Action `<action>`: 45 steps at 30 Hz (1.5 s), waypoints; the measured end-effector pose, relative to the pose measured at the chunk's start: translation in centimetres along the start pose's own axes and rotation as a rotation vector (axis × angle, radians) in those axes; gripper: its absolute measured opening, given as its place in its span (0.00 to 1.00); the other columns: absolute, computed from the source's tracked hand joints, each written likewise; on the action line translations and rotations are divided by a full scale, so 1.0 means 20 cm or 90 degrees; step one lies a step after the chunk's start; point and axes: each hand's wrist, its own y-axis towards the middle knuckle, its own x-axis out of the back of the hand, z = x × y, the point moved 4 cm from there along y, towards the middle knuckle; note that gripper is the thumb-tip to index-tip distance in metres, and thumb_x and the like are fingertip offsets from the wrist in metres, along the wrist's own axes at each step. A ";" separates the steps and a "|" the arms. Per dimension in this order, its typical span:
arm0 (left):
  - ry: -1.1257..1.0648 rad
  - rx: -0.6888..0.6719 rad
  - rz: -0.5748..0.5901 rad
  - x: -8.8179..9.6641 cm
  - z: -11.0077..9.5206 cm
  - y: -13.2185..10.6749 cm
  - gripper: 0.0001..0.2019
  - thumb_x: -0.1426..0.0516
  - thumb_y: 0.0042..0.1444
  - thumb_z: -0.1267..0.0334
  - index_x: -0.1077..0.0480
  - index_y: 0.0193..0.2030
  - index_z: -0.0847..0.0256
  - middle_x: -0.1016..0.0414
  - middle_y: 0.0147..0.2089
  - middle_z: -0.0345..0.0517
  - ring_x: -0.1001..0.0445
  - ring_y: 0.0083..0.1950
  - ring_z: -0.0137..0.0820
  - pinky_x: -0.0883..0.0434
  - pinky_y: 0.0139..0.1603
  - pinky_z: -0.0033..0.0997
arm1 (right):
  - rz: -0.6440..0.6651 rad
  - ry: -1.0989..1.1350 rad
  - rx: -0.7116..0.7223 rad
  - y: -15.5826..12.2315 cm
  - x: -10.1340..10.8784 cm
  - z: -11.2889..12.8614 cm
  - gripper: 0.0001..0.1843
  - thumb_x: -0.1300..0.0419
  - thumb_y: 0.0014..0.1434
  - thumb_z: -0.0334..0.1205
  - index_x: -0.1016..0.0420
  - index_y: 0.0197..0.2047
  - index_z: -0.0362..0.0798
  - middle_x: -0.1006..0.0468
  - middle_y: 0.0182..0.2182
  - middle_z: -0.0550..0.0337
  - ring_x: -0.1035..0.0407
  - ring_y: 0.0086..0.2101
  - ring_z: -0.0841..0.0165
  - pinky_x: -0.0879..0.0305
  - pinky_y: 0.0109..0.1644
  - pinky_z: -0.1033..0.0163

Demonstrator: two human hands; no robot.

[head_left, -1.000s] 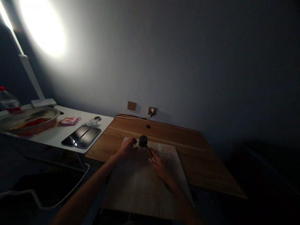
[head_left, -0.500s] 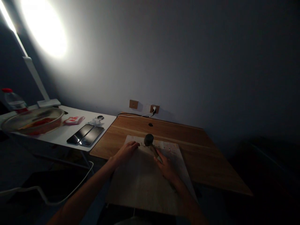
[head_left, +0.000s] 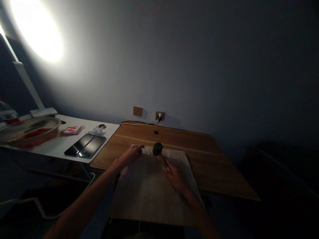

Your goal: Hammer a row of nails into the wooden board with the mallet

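A pale wooden board (head_left: 149,192) lies on the brown desk (head_left: 199,156) and overhangs its near edge. My right hand (head_left: 175,177) is closed round the handle of a mallet; the mallet's dark round head (head_left: 157,149) sits just above the board's far edge. A row of small nails (head_left: 171,156) stands along that far edge. My left hand (head_left: 131,154) rests at the board's far left corner, fingers pinched close to the leftmost nails; whether they hold a nail is too dark to tell.
A white side table (head_left: 57,144) at left carries two dark phones (head_left: 86,145), a red-and-white packet (head_left: 70,129), a shallow dish (head_left: 27,131) and a lamp base (head_left: 43,112). Wall sockets (head_left: 159,116) with a white cable sit behind the desk. A cable (head_left: 37,200) lies on the floor.
The mallet head has stayed near the board's far edge while my view shifted slightly. My left hand remains pinched at the far left corner.
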 end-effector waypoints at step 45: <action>-0.134 0.168 -0.141 -0.11 0.13 -0.03 0.21 0.39 0.48 0.72 0.26 0.52 0.65 0.20 0.36 0.46 0.24 0.35 0.33 0.30 0.36 0.27 | 0.127 -0.129 0.005 0.13 -0.29 0.06 0.35 0.46 0.65 0.53 0.37 0.70 0.45 0.32 0.66 0.47 0.41 0.67 0.54 0.48 0.71 0.46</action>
